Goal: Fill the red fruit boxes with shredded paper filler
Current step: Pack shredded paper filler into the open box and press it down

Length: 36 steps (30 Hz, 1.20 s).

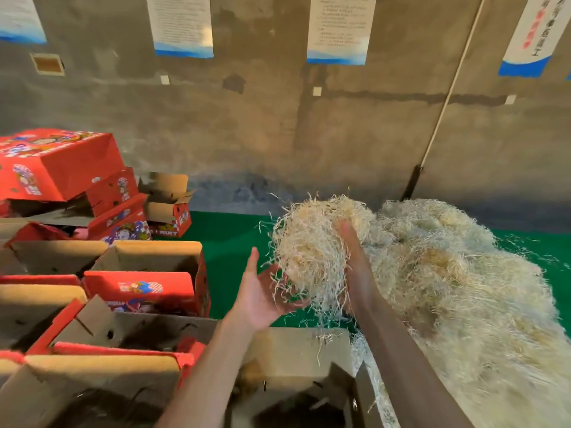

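Observation:
A bundle of pale shredded paper (312, 245) is lifted between my two hands above the green floor. My left hand (262, 291) lies palm up under its lower left side, fingers spread and straight. My right hand (355, 257) presses against the bundle's right side, its fingertips buried in the strands. A large heap of the same filler (457, 279) stretches along the right. Directly below my arms stands an open box (302, 366) with brown flaps and a few loose strands on its flap. Open red fruit boxes (148, 288) stand in rows at the left.
More red boxes (58, 168) are piled untidily at the back left, with a small open one (168, 208) behind them. A grey wall with hung paper notices (338, 29) closes the back. A white pole (445, 100) leans against the wall. Green floor (228, 236) shows between boxes and heap.

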Motion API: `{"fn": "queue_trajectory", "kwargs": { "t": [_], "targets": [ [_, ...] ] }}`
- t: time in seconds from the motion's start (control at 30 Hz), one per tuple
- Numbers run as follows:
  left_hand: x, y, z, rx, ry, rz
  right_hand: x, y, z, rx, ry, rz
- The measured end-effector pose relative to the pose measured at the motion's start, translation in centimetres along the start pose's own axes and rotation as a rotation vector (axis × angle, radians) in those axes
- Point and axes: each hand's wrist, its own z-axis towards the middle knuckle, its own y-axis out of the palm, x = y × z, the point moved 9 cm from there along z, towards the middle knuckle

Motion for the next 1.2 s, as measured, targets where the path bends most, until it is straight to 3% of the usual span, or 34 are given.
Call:
{"fn": "queue_trajectory", "kwargs": {
  "t": [0.17, 0.27, 0.4, 0.53, 0.6, 0.7, 0.8, 0.9, 1.03, 1.13, 1.2],
  "targets": [
    [-3.4, -2.5, -4.7, 0.168, 0.004, 0.077, 7.8, 0.0, -3.9, 0.064, 0.123, -0.095],
    [-6.3, -4.4, -6.3, 0.243, -0.025, 0.038, 11.0, -0.9, -6.8, 0.108, 0.135, -0.285],
    [-10.5, -6.0, -8.3, 0.374, -0.121, 0.373, 14.6, -1.9, -11.1, 0.132, 0.107, -0.489],
    [-15.1, -7.9, -8.4, 0.341, -0.08, 0.274, 16.6, -2.1, -13.0, 0.275, 0.108, -0.535],
    [-17.6, -10.4, -9.0, 0.497, -0.143, 0.319, 17.3, -2.4, -13.6, 0.339, 0.1, -0.526],
    [-15.8, -11.6, -9.0, 0.627, 0.037, 0.367, 17.4, -3.5, -13.4, 0.371, 0.09, -0.501],
    [-13.4, -11.5, -9.3, 0.648, 0.145, 0.58, 17.2, -4.9, -12.8, 0.349, 0.037, -0.523],
    [-11.3, -13.1, -10.5, 0.779, 0.244, 0.735, 17.0, -5.4, -12.8, 0.339, 0.005, -0.492],
    [-11.0, -14.4, -10.8, 0.804, 0.222, 0.632, 17.9, -6.4, -13.2, 0.333, 0.015, -0.42],
    [-10.2, -16.6, -10.9, 0.827, 0.211, 0.34, 18.0, -8.0, -14.2, 0.377, 0.057, -0.237],
    [-11.1, -17.5, -10.3, 0.749, 0.126, 0.206, 18.7, -8.4, -14.6, 0.382, 0.157, -0.085]
  ]
}}
